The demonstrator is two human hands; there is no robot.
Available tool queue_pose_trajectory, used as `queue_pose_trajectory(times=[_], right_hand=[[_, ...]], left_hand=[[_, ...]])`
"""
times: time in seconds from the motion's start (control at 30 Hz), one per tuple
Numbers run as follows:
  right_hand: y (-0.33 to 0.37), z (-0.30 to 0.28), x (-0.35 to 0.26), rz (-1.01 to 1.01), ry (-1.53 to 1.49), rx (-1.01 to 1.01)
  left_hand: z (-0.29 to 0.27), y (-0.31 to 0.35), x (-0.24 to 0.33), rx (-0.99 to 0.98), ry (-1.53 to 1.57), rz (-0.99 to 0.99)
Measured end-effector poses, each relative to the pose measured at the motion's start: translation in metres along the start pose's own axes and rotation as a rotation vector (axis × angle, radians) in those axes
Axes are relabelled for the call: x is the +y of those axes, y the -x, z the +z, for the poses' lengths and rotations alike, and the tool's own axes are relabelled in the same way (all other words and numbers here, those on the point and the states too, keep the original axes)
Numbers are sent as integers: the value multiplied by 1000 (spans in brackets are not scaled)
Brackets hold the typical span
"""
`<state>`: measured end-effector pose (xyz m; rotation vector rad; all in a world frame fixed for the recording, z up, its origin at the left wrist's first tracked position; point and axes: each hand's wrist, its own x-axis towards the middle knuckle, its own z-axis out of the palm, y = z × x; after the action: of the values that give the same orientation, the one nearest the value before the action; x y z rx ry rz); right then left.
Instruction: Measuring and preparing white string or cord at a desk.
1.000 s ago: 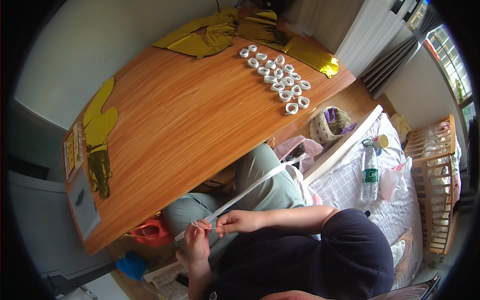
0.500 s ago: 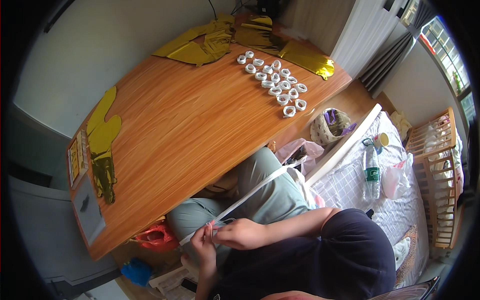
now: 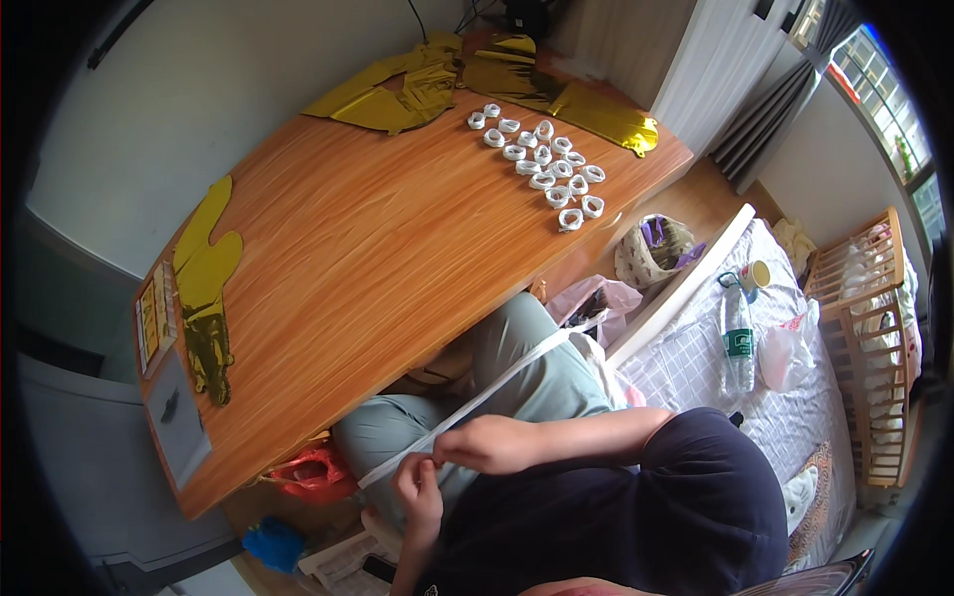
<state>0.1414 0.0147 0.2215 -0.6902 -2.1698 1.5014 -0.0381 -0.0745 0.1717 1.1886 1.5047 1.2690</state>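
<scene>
1. A white strip (image 3: pixel 492 389) is seen, long and narrow; its material cannot be told.
2. It is stretched almost straight, and its width is kept nearly even.
3. It is laid on a slant, from slightly right of the frame's centre down toward the lower left.
4. Its upper part is bent a little; the exact end cannot be distinguished.
5. Its lower part is placed left of the lower middle.

This looks like a bedroom in a home, for a bed (image 3: pixel 676 360) with pale, checked bedding stands close to a slatted wooden crib (image 3: pixel 861 297), a grey curtain (image 3: pixel 770 124) is gathered beside the window (image 3: pixel 882 104), and a broad wood-grained desk (image 3: pixel 328 268) fills much of the room.
</scene>
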Motion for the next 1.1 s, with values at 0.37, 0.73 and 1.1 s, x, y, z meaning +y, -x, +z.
queue_pose_trajectory(times=[0.37,0.73,1.1], right_hand=[[5,9,16,3,-362,-21],[1,-3,19,100,-294,-160],[0,9,23,99,-473,-243]], left_hand=[[-27,-5,-4,-329,-306,244],[-4,7,2,-232,434,153],[-4,6,-6,-81,363,319]])
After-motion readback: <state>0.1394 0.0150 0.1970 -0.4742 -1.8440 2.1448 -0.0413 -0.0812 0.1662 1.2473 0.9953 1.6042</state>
